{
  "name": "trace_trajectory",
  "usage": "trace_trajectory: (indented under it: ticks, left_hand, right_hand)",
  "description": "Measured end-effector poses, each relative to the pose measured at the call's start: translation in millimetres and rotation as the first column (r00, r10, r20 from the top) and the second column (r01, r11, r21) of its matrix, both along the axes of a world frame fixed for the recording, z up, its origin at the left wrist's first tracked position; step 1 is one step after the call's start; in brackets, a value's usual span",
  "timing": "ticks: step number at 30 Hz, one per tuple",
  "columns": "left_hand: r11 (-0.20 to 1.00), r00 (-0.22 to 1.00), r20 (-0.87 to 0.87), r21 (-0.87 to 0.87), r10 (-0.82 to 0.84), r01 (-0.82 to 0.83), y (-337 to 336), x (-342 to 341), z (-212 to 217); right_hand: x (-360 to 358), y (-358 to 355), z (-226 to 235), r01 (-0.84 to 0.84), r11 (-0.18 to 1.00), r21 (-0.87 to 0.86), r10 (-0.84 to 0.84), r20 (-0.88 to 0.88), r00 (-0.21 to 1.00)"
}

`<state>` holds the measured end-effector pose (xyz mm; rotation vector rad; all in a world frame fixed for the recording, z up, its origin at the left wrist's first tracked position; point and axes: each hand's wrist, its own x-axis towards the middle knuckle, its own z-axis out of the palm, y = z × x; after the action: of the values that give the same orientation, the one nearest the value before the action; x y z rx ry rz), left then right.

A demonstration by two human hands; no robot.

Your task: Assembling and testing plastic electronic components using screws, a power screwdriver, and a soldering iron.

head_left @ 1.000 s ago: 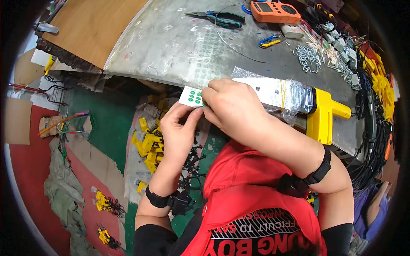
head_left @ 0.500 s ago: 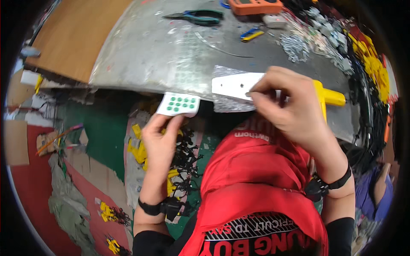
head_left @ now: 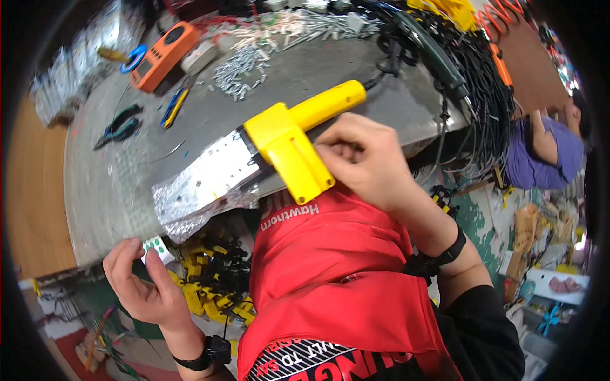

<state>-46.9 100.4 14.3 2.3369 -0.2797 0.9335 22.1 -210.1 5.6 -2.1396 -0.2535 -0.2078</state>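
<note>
Yellow handheld tool [head_left: 292, 143], bagged metal front end, lying at the worktop's [head_left: 114, 184] near edge; rigid, probably fairly heavy, best gripped by its handle. Right hand [head_left: 362, 162] fingers curled against its body; left hand [head_left: 136, 282] open beside a green-dotted card [head_left: 154, 246]

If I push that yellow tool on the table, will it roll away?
Probably not. The yellow tool has a blocky body with flat sides, so it would likely slide on the metal table rather than roll. It looks like hard plastic, so stiff. The clear bag beside it would likely crumple.
</note>
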Motion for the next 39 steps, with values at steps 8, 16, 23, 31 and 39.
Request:
trace_trajectory:
  ticks: [8,16,23,31,39]
  left_hand:
    - [0.993,0.999,-0.042,0.120,-0.015,0.020,-44.2,40.0,19.1]
    - [0.813,0.841,-0.430,0.323,-0.330,0.484,-160.2,107.1,58.3]
    - [0.681,0.717,-0.656,0.414,-0.237,0.604,-211.7,148.0,43.3]
    - [0.972,0.933,-0.281,0.007,-0.225,0.236,-162.8,140.7,144.9]
    - [0.749,0.937,-0.333,-0.593,0.107,-0.296,35.0,-36.8,194.5]
  right_hand:
    - [9.6,-56.7,12.7,-0.096,0.995,0.015,0.092,0.161,0.983]
    - [19.8,-132.7,-7.5,0.182,0.945,-0.271,-0.096,0.302,0.948]
    - [35.5,-160.3,-19.4,0.245,0.921,-0.303,-0.177,0.235,0.956]
    - [60.1,-182.0,18.1,0.461,0.838,-0.292,-0.250,0.545,0.800]
    - [57.9,-201.7,16.4,0.389,0.800,-0.457,-0.092,0.547,0.832]
